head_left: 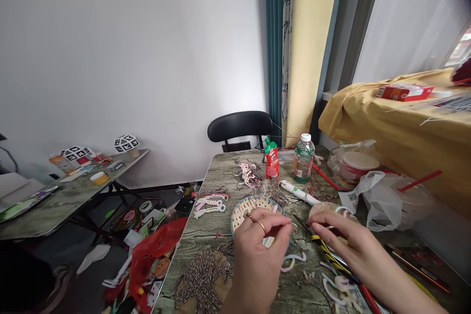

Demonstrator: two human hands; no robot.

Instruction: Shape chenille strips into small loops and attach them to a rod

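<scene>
Left hand [257, 255] over worktop [206, 245], fingertips pinched together just above small woven basket [245, 206]; gold ring on one finger. Right hand [346, 238] beside it, fingers curled on thin dark tool, exact grip hard to tell. Pink and white plastic hooks [294, 259] lying between and below hands. Twine bundle [200, 277] at near edge. Red pouch [272, 158] and water bottle [303, 158] upright at far end, near black chair [239, 125]. White plastic bag [379, 198] right of hands.

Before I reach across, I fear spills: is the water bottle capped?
Capped and upright: a white cap sits on the bottle, standing beside the red pouch.
</scene>
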